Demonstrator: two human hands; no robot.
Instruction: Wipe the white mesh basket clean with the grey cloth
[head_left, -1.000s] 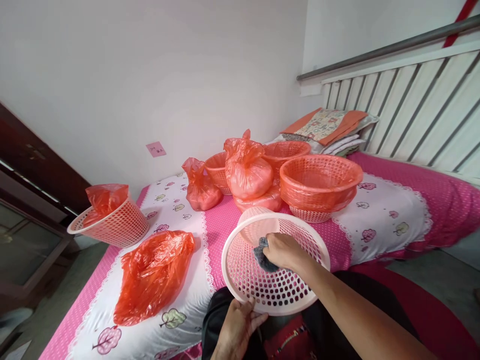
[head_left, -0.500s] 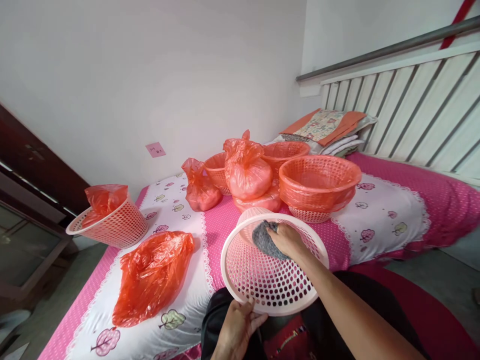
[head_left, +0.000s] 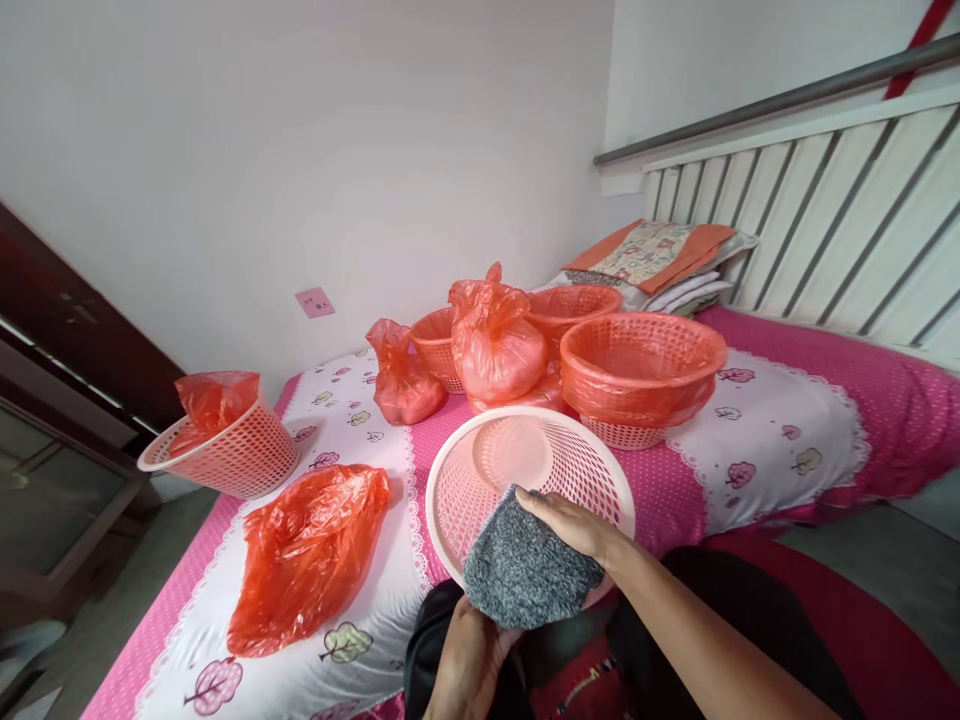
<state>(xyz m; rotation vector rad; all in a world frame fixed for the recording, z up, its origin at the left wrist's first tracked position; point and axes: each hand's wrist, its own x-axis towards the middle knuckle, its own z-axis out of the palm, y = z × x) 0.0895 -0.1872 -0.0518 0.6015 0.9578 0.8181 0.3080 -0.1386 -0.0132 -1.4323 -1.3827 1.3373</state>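
The gray cloth (head_left: 529, 565) hangs over the near part of the pale pink basket (head_left: 459, 485), covering some of its rim. My right grip (head_left: 574, 525) is closed on the cloth's upper edge. My left grip (head_left: 471, 655) is at the near rim, its fingers partly hidden by the cloth, so I cannot tell how far it is open or whether it has hold of anything.

The basket tilts with its mouth toward me. Its far rim comes close to the tied red bag (head_left: 499, 355) and the red-lined basket (head_left: 637, 380), so room is tight there. To the left, a strip of bed (head_left: 442, 430) lies open before the loose red bag (head_left: 311, 560). Beyond that, the left basket (head_left: 244, 455) leans with red plastic inside, near the bed's edge.

Behind are a smaller tied bag (head_left: 405, 385), a plain wall (head_left: 337, 150) with a pink card (head_left: 314, 303), folded bedding (head_left: 660, 250) and a white slatted headboard (head_left: 817, 220).
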